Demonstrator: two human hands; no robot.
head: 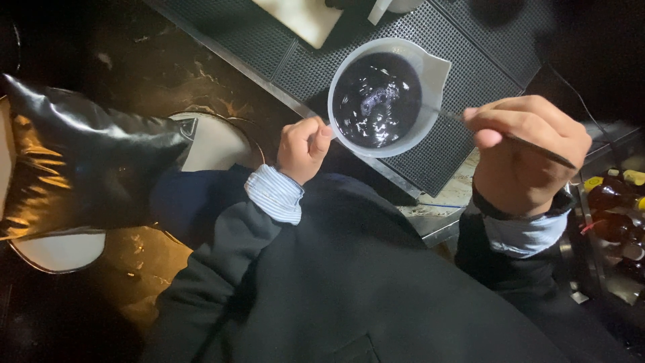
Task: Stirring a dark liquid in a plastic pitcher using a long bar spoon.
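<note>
A white plastic jug (430, 70) with a pouring spout holds a dark purple liquid (376, 101) with a pale swirl in it. My left hand (304, 148) is closed around the jug's handle at its lower left side. My right hand (527, 151) grips a thin dark stirring stick (537, 149), whose far end reaches over the rim into the liquid. Both wrists show striped shirt cuffs under dark sleeves.
The jug is over a black rubber mat (463, 144) on a counter with a metal edge (440, 232). A white board (299, 19) lies at the top. A black shiny cushion (80, 158) on a round stool is at left. Bottles (615, 202) stand low at right.
</note>
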